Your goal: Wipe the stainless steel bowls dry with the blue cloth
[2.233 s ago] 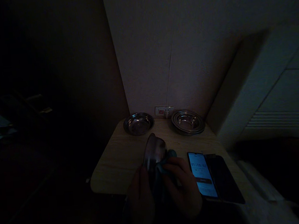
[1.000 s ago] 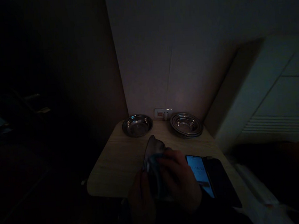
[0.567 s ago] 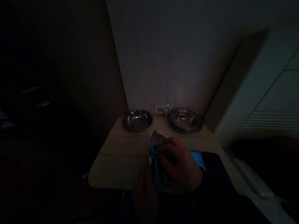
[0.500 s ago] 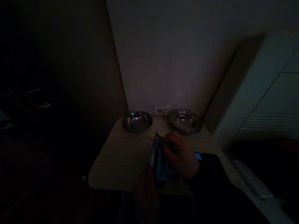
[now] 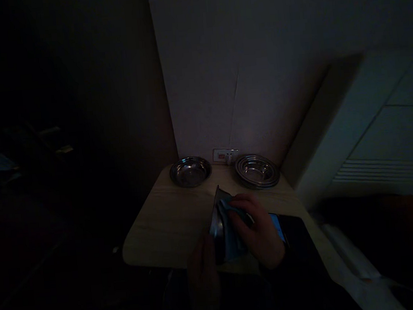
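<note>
My left hand [image 5: 203,266] is closed on the near rim of a metal bowl [image 5: 217,226], which is tipped up on its side above the table's front part. My right hand [image 5: 258,230] grips a blue cloth [image 5: 231,239] and presses it against the bowl; the cloth hangs down over part of it. Fingertips of the left hand are dark and hard to make out. Beyond the hands, a shiny steel bowl [image 5: 190,172] sits at the back left, and a stack of several steel bowls [image 5: 257,171] stands at the back right.
The light wood table [image 5: 155,227] has rounded corners and meets a wall with a socket panel [image 5: 226,155]. A phone with a lit screen [image 5: 277,227] lies by my right wrist on a dark item. A white headboard-like panel [image 5: 363,127] rises at right. The room is very dark.
My right hand and the cloth have moved slightly down and right, baring more of the bowl's shiny surface. Both hands keep their hold. The view has shifted slightly.
</note>
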`<state>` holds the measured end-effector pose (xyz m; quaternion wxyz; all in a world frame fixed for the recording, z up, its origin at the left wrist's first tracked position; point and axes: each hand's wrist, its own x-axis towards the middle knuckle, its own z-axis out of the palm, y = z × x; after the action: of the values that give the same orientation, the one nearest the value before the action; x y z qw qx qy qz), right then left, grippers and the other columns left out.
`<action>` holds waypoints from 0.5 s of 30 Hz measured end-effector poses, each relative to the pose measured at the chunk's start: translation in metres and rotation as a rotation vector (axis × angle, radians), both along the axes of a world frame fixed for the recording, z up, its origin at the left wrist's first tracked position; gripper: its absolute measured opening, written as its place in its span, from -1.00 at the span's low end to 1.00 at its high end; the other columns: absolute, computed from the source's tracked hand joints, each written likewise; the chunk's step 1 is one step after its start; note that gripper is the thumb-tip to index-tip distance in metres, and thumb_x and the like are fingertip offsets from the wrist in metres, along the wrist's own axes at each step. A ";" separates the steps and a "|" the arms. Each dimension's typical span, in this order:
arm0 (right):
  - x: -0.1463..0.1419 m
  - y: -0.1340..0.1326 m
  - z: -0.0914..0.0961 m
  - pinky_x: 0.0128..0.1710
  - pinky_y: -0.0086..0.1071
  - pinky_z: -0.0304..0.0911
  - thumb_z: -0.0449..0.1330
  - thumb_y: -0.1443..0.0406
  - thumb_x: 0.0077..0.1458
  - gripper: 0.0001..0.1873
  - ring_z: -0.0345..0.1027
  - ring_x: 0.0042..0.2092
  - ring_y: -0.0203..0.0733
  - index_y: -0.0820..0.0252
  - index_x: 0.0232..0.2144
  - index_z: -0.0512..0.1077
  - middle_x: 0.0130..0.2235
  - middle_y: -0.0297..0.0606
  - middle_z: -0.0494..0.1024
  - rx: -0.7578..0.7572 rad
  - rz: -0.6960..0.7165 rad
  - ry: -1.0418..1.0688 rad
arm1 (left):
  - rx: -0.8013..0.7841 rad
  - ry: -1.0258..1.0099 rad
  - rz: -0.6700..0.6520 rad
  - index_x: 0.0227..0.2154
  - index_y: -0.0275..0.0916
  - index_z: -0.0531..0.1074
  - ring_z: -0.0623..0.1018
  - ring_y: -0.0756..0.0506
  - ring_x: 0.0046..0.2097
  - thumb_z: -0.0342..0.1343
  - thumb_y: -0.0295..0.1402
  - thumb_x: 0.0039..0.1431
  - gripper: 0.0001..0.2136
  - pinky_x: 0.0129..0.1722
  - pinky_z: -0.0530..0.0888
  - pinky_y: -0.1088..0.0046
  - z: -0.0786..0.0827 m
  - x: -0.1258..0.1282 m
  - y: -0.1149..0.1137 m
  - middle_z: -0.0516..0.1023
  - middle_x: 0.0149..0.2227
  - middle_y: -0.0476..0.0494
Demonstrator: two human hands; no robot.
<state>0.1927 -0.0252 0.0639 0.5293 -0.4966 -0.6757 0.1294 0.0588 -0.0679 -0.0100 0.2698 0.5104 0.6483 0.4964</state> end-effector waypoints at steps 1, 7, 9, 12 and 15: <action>-0.002 -0.007 -0.001 -0.08 -0.22 0.21 0.15 0.36 0.04 -0.84 0.28 -0.08 -0.13 0.10 -0.27 0.41 -0.14 -0.21 0.39 -0.002 0.004 -0.036 | -0.009 -0.010 -0.003 -0.22 -0.15 0.48 0.48 -0.18 -0.05 -0.06 -0.12 0.08 -0.67 -0.07 0.42 0.33 0.001 0.000 0.000 0.54 -0.13 -0.16; -0.008 -0.005 0.009 -0.15 -0.19 0.22 0.22 0.36 -0.02 -0.90 0.27 -0.14 -0.12 0.11 -0.37 0.41 -0.23 -0.24 0.42 -0.017 0.024 -0.120 | -0.013 -0.027 -0.020 -0.22 -0.17 0.49 0.49 -0.18 -0.07 -0.08 -0.12 0.10 -0.66 -0.08 0.42 0.31 0.001 -0.001 0.004 0.56 -0.18 -0.19; -0.010 -0.001 0.010 -0.17 -0.20 0.23 0.21 0.37 -0.01 -0.94 0.28 -0.18 -0.14 0.13 -0.41 0.40 -0.27 -0.24 0.42 -0.009 0.019 -0.079 | -0.009 -0.029 -0.017 -0.20 -0.18 0.48 0.49 -0.18 -0.06 -0.08 -0.12 0.10 -0.65 -0.07 0.42 0.30 0.000 -0.001 0.004 0.55 -0.15 -0.20; -0.015 -0.006 0.008 -0.16 -0.21 0.20 0.20 0.44 -0.04 -0.85 0.26 -0.13 -0.13 0.12 -0.38 0.42 -0.22 -0.25 0.43 -0.002 0.037 -0.115 | 0.004 -0.027 -0.020 -0.22 -0.18 0.49 0.49 -0.20 -0.06 0.00 -0.11 0.02 -0.65 -0.06 0.42 0.31 0.001 0.000 0.003 0.54 -0.12 -0.21; -0.019 -0.008 0.007 -0.14 -0.18 0.18 0.21 0.43 -0.04 -0.84 0.25 -0.13 -0.11 0.10 -0.37 0.44 -0.22 -0.26 0.44 -0.018 0.023 -0.158 | -0.046 -0.050 0.044 -0.23 -0.17 0.50 0.50 -0.18 -0.07 -0.01 -0.11 0.03 -0.65 -0.08 0.44 0.34 0.009 0.005 0.003 0.54 -0.11 -0.19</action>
<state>0.1740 -0.0328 0.0713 0.4684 -0.5021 -0.7198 0.1021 0.0636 -0.0646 -0.0014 0.2865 0.4770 0.6638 0.4998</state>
